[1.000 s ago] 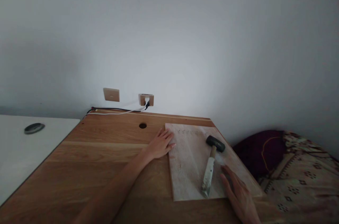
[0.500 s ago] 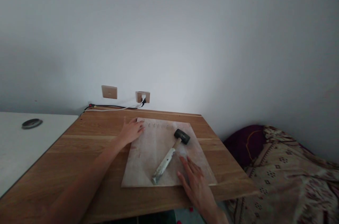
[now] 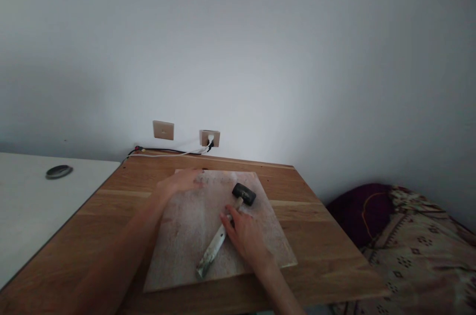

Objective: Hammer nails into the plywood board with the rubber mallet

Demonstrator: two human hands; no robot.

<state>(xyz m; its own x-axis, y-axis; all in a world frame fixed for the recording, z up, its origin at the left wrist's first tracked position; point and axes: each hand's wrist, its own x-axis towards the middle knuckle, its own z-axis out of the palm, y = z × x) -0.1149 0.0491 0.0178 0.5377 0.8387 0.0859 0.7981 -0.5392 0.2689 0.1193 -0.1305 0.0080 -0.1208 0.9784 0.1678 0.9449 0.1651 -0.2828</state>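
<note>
Brown wooden tabletop (image 3: 320, 235) stretches beneath both hands, and on it lies a pale, stained board (image 3: 186, 235) whose near edge sits just in front of the forearms. A mallet (image 3: 214, 246) rests slantwise on the board, its whitish, scuffed handle end pointing back between the two arms. The right hand (image 3: 246, 236) lies over the upper handle, thumb and fingers across it; I cannot tell whether they have closed around it. Half a second ago that hand was flat on the board beside the mallet. Just beyond it is the black mallet head (image 3: 244, 194). The left hand (image 3: 181, 181), blurred, sits at the board's far left corner with its fingers stretched out over the surface, near a row of small dark marks. The board has shifted leftward on the table since the earlier frames. Off to the right hand's side are a purple cushion (image 3: 357, 216) and patterned cloth (image 3: 420, 260); out past the left arm, a dark oval object (image 3: 59, 172) lies on a white table (image 3: 33, 211). Beyond the hands, black and white cords run to a socket (image 3: 204, 138); the neighbouring wall plate (image 3: 163, 130) carries a faint mark too small to read.
</note>
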